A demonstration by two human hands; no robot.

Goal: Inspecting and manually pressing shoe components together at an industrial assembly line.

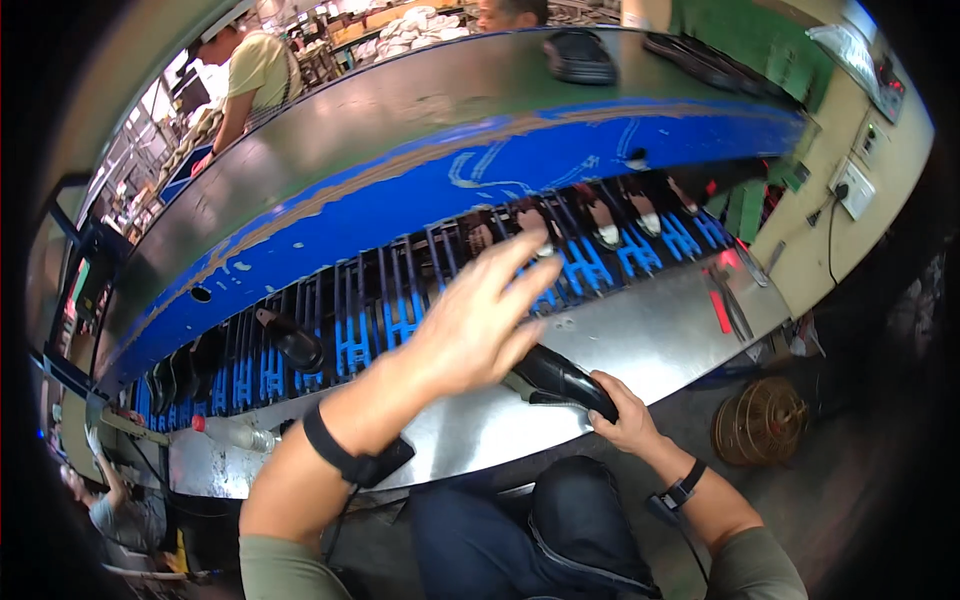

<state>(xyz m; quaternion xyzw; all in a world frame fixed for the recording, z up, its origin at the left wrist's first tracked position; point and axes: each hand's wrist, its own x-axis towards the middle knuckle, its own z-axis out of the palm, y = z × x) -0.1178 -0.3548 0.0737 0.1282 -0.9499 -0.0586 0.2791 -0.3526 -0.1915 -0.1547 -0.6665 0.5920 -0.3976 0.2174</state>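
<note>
A glossy black shoe (562, 378) lies tilted over the metal worktop, one end in my right hand (628, 415), whose fingers and thumb are closed round it. My left hand (485, 318) is raised above the worktop, fingers spread, slightly blurred by motion and apparently empty. It partly hides the far end of the shoe. Beyond it runs a rack of blue metal carriers (352, 345). Several shoes with pale ends (603, 222) hang in that rack near my left fingertips, and another dark shoe (292, 342) rests farther left.
Red-handled pliers (722, 305) lie on the worktop's right end. A clear bottle (238, 433) lies at its left. Black footwear (581, 58) sits on the belt above the blue panel. A round wire cage (758, 420) stands right. Co-workers (262, 75) (130, 505) are at the left.
</note>
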